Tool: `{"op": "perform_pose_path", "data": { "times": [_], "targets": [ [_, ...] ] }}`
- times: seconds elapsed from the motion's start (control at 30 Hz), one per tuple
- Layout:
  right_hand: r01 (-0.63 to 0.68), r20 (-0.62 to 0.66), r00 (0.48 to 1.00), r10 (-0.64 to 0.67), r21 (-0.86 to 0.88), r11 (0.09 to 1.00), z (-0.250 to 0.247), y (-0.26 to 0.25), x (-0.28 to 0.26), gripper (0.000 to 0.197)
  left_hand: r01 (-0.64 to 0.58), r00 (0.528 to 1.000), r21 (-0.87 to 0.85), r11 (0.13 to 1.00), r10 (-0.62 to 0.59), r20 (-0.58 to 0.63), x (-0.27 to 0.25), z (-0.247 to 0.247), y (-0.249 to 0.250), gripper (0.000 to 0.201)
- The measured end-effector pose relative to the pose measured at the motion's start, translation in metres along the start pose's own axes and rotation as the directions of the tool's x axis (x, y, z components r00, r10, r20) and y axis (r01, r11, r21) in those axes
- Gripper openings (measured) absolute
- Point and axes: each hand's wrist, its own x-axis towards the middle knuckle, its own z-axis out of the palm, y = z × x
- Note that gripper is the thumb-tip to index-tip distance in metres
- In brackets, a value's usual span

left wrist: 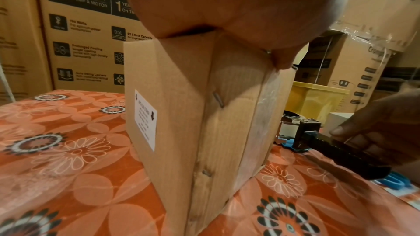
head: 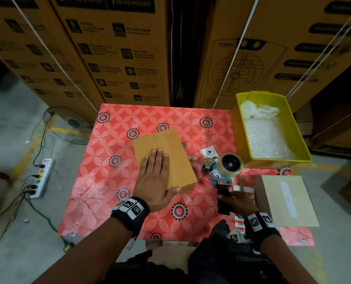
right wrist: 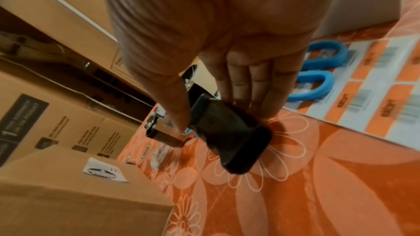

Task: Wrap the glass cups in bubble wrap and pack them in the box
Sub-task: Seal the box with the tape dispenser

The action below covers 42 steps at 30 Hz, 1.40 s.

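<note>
The left hand (head: pixel 154 177) lies flat in the middle of the frame, fingers straight and together, palm pressed down, thumb spread rightward. The right hand (head: pixel 241 202), at lower right, reaches forward with fingers and thumb closing on a black handle. Both wrists wear marker-tagged bands.

bare forearms with black tagged wrist straps

the person's left hand (head: pixel 154 179) and right hand (head: pixel 242 202) were bare, with short plain nails and no rings. each wrist wore a wide black fabric wrist strap (head: pixel 130 212) carrying white square tags printed with black block-pattern markers; the right wrist's black strap (head: pixel 261 225) bore two such tags side by side. dark clothing (head: pixel 221 263) showed at the lap.
</note>
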Motion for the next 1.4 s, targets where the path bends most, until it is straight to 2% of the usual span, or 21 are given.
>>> {"op": "perform_pose_path", "data": {
  "times": [0.1,0.2,0.27,0.33,0.37,0.43,0.47,0.5,0.57,0.63,0.7,0.87,0.97,1.1,1.17,1.3,1.4],
  "targets": [
    [-0.100,0.134,0.989,0.068,0.248,0.964,0.007,-0.012,-0.001,0.018,-0.002,1.000,0.004,1.000,0.002,0.008,0.005,0.001,-0.006,0.111],
    [-0.201,0.161,0.976,0.145,0.421,0.884,0.011,-0.014,-0.001,0.024,0.005,1.000,-0.012,1.000,-0.005,0.017,0.012,0.000,-0.009,0.113],
    [-0.226,0.187,0.971,0.147,0.535,0.814,0.015,-0.018,-0.003,0.027,0.016,0.999,-0.009,1.000,-0.015,0.047,0.015,-0.001,-0.010,0.115],
    [-0.213,0.230,0.970,0.082,0.630,0.747,0.014,-0.027,-0.005,0.024,0.026,0.998,-0.002,1.000,-0.025,0.061,0.017,-0.002,-0.009,0.116],
    [-0.203,0.256,0.966,0.036,0.665,0.719,0.012,-0.032,-0.007,0.029,0.027,0.998,0.000,1.000,-0.026,0.061,0.017,-0.002,-0.009,0.116],
    [-0.191,0.310,0.949,-0.056,0.709,0.679,0.007,-0.039,-0.012,0.052,0.022,0.998,0.000,1.000,-0.022,0.052,0.017,-0.002,-0.008,0.115],
    [-0.190,0.329,0.939,-0.098,0.736,0.650,0.004,-0.043,-0.017,0.056,0.018,0.999,-0.002,1.000,-0.018,0.044,0.017,-0.003,-0.007,0.115],
    [-0.190,0.337,0.931,-0.137,0.770,0.609,0.004,-0.047,-0.021,0.051,0.016,0.999,-0.004,1.000,-0.016,0.036,0.018,-0.003,-0.006,0.114],
    [-0.183,0.329,0.927,-0.178,0.814,0.551,0.008,-0.061,-0.035,0.020,0.014,0.999,-0.002,1.000,-0.014,0.032,0.019,-0.005,-0.005,0.113],
    [-0.153,0.328,0.916,-0.229,0.816,0.558,0.010,-0.080,-0.049,0.013,0.011,0.999,-0.002,1.000,-0.011,0.033,0.019,-0.004,-0.005,0.113],
    [-0.083,0.301,0.917,-0.260,0.784,0.615,0.009,-0.102,-0.063,0.011,0.011,1.000,-0.005,1.000,-0.011,0.028,0.021,-0.004,-0.005,0.113],
    [0.100,0.209,0.927,-0.312,0.663,0.742,0.010,-0.146,-0.082,0.020,0.015,1.000,-0.011,1.000,-0.015,0.017,0.031,-0.003,-0.007,0.112],
    [0.157,0.181,0.926,-0.332,0.615,0.772,0.013,-0.163,-0.087,0.022,0.013,1.000,-0.008,1.000,-0.013,0.010,0.036,-0.002,-0.007,0.111],
    [0.261,0.108,0.924,-0.367,0.524,0.811,0.016,-0.179,-0.093,0.013,-0.008,1.000,0.022,1.000,0.008,0.013,0.038,-0.004,-0.004,0.107],
    [0.293,0.079,0.925,-0.371,0.472,0.831,0.017,-0.188,-0.097,0.011,-0.012,1.000,0.020,1.000,0.012,0.005,0.037,-0.006,-0.002,0.106],
    [0.334,0.078,0.920,-0.385,0.358,0.872,0.017,-0.207,-0.103,0.021,-0.004,1.000,-0.025,1.000,0.003,-0.031,0.037,-0.005,-0.002,0.106],
    [0.342,0.097,0.920,-0.379,0.268,0.901,0.016,-0.227,-0.107,0.015,0.012,0.999,-0.032,0.999,-0.013,-0.031,0.039,-0.004,-0.001,0.112]
  ]
}}
